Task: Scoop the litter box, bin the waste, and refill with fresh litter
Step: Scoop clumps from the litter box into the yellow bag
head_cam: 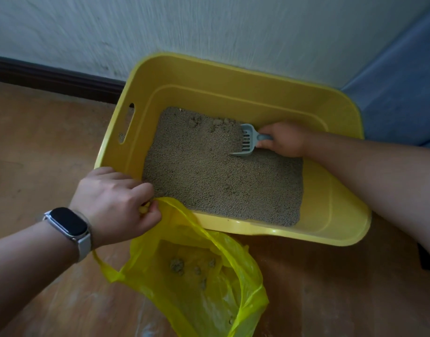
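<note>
A yellow litter box (233, 76) stands on the floor against the wall, holding grey-beige litter (216, 176). Several clumps (216, 121) lie at the litter's far edge. My right hand (282, 139) grips the handle of a grey slotted scoop (245, 141), whose blade rests tilted in the litter near those clumps. My left hand (116, 200), with a watch on its wrist, pinches the rim of a yellow plastic bag (209, 283) and holds it open at the box's near left corner. Several waste clumps (187, 267) lie inside the bag.
A wooden floor (38, 154) spreads to the left and front. A white wall (160, 27) with a dark baseboard (51, 76) runs behind the box. Blue furniture or fabric (401, 93) sits close to the box's right side. A dark object (428, 259) shows at the right edge.
</note>
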Demonstrator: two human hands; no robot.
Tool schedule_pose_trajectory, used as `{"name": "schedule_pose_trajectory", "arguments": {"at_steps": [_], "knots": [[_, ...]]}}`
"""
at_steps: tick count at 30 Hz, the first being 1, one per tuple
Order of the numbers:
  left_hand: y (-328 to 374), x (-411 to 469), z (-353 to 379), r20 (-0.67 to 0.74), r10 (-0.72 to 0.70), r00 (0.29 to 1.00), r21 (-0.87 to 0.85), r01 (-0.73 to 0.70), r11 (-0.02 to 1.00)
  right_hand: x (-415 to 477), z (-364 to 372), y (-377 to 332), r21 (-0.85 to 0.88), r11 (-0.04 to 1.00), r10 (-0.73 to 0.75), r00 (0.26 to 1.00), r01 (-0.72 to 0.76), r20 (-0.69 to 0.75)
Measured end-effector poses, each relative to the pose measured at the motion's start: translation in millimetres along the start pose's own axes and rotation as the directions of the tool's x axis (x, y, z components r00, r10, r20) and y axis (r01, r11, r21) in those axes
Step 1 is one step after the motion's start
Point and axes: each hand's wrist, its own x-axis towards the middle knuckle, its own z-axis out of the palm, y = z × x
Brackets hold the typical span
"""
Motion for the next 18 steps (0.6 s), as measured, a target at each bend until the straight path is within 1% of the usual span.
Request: {"name": "schedule_pose_trajectory", "arguments": {"at_steps": [9,18], "knots": [[0,1,-1,0.013,-0.004,1.0,-0.019,0.005,1.0,22,11,-27,0.171,0.985,0.011,0.999,-0.002,-0.052],[2,0,-3,0.024,-0.003,1.0,-0.022,0.004,1.0,37,13,-54,0.225,0.974,0.009,0.997,0.007,-0.073]]}}
